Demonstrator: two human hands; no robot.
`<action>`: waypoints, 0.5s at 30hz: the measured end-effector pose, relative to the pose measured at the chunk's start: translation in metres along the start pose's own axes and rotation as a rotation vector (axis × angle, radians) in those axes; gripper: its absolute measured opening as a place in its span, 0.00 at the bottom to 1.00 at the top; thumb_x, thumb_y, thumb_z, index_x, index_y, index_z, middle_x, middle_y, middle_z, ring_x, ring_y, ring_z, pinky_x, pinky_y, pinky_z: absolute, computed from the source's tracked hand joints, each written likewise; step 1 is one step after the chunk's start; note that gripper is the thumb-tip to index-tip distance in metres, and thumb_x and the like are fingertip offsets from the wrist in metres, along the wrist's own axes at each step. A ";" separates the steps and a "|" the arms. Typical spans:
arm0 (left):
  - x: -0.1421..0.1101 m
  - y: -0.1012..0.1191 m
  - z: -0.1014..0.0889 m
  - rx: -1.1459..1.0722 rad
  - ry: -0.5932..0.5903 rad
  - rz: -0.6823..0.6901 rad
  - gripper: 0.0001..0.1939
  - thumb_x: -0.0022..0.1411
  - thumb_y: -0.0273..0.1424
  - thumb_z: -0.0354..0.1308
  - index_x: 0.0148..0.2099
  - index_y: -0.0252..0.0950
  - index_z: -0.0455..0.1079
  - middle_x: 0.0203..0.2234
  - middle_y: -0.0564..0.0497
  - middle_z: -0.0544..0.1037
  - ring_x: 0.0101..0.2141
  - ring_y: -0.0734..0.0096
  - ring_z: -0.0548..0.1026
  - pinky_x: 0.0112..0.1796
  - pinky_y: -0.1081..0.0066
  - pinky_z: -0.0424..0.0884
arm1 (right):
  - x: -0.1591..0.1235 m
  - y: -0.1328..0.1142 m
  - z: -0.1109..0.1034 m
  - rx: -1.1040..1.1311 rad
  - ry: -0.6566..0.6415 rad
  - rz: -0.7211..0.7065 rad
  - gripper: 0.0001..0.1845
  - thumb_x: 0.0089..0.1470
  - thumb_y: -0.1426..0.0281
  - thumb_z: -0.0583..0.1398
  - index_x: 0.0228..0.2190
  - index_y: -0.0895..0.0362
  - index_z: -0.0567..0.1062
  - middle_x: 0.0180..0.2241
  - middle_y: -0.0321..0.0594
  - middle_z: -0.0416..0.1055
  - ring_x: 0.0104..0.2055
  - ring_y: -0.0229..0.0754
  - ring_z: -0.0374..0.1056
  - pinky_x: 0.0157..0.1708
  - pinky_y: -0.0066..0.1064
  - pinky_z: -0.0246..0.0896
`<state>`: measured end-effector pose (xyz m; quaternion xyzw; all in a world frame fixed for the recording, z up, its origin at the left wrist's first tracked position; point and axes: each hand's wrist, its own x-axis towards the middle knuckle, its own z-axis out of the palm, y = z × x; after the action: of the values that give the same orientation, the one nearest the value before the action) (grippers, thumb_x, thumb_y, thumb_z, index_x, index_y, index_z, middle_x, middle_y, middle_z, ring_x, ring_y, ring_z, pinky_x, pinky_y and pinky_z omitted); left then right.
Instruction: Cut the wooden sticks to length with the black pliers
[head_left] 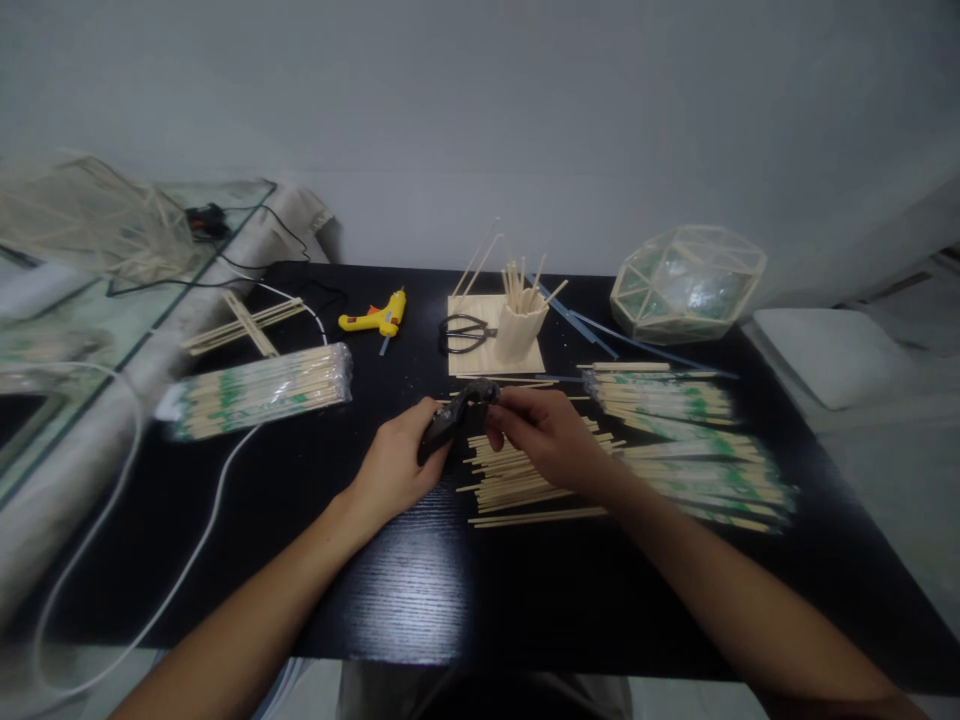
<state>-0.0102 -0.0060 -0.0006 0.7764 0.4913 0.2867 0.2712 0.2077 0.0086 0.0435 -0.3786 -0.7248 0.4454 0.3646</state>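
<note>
My left hand (400,452) is wrapped round the dark handle of a black hand tool (448,420), whose exact kind is not clear. The tool's rounded head points right, toward my right hand (544,428). Fingertips of that hand are pinched together right at the head; anything between them is too small or hidden. Loose thin wooden sticks (514,480) lie spread on the table under my right hand. Just beyond both hands, a cup built of wooden sticks (517,330) stands on a square stick base (466,364) and holds several upright sticks. Black-handled scissors (465,334) lie on that base.
A yellow glue gun (379,316) lies on the black table (405,590). Plastic-wrapped chopstick packs sit left (262,390) and right (705,470). Clear glue sticks (574,325) lie behind. A faceted stick-framed shape (690,285) stands back right. A white cable (217,500) loops at left.
</note>
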 end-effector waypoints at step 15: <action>0.001 0.005 -0.002 0.030 -0.035 -0.073 0.04 0.64 0.27 0.53 0.36 0.39 0.62 0.24 0.55 0.71 0.24 0.72 0.69 0.28 0.73 0.61 | 0.000 0.003 0.001 -0.018 0.034 0.029 0.24 0.67 0.59 0.56 0.22 0.57 0.71 0.19 0.33 0.64 0.24 0.35 0.59 0.29 0.28 0.55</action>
<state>-0.0080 -0.0069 0.0046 0.7667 0.5189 0.2558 0.2783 0.2075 0.0092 0.0406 -0.3998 -0.7169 0.4377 0.3670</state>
